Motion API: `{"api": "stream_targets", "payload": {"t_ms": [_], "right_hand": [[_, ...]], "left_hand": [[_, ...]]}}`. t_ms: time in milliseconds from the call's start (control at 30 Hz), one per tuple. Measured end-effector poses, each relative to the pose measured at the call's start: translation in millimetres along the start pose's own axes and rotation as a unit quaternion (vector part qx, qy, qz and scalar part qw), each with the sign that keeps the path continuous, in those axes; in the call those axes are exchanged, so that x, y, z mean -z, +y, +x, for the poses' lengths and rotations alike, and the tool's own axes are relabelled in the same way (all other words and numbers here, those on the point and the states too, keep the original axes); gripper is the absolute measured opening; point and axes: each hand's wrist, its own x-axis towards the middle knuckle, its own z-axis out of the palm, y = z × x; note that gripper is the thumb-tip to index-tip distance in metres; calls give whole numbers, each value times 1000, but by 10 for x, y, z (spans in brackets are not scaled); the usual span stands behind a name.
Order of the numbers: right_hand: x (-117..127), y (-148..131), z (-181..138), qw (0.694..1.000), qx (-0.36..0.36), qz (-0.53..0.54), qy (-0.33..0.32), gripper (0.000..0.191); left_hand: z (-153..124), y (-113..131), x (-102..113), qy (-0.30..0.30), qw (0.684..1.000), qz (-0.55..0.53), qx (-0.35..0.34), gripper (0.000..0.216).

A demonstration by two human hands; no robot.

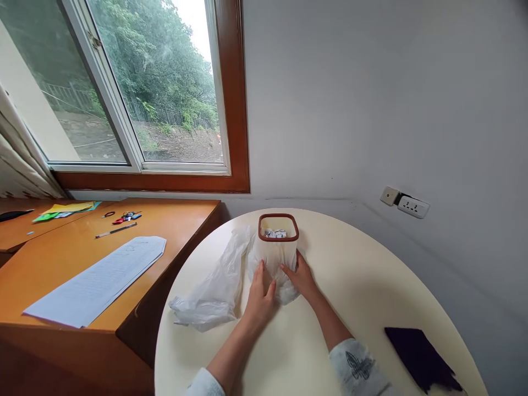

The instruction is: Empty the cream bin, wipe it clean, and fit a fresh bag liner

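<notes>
A small translucent bin with a brown rim (278, 219) stands on the round cream table (350, 286), and crumpled paper (275, 233) shows inside it. My left hand (259, 294) lies against the bin's lower left side, fingers stretched out on the thin plastic there. My right hand (301, 275) presses the bin's lower right side, fingers also extended. A loose white plastic bag (214, 289) lies crumpled on the table to the left of the bin, touching my left hand.
A dark cloth or pouch (421, 357) lies at the table's right front. To the left stands a wooden desk (165, 220) with printed sheets (99, 280), a pen (116, 230), keys (124, 217) and coloured papers (68, 210). A wall socket (412, 207) is at the right.
</notes>
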Motion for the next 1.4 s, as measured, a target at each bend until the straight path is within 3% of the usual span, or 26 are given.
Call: {"api": "stream_targets", "payload": {"t_ms": [133, 233, 400, 533, 700, 800, 867, 967, 1167, 1400], "right_hand": [[75, -91, -87, 998, 27, 2, 63, 69], [186, -173, -250, 993, 59, -46, 88, 60], [525, -280, -715, 975, 118, -187, 20, 49], [1063, -283, -1121, 943, 148, -297, -24, 50], [1897, -42, -1498, 909, 48, -413, 20, 60], [2188, 127, -1643, 898, -50, -436, -32, 66], [2255, 196, -1697, 891, -97, -437, -71, 66], [2252, 234, -1717, 887, -113, -440, -85, 65], [2237, 226, -1714, 881, -96, -454, -87, 65], [2106, -29, -1939, 861, -36, -477, -175, 67]], "left_hand": [[-21, 52, 25, 31, 999, 27, -34, 53], [-52, 84, 50, 52, 997, 37, -53, 49], [-103, 101, 77, 68, 993, 52, -82, 45], [-139, 146, 69, 72, 992, 46, -96, 43], [-160, 210, 20, 65, 992, 31, -103, 41], [-167, 234, -9, 54, 991, 33, -115, 41], [-175, 246, -18, 44, 992, 34, -116, 41], [-187, 257, -18, 38, 993, 33, -111, 40], [-178, 255, 4, 50, 993, 31, -104, 39], [-134, 299, 124, 97, 991, -24, -93, 36]]}}
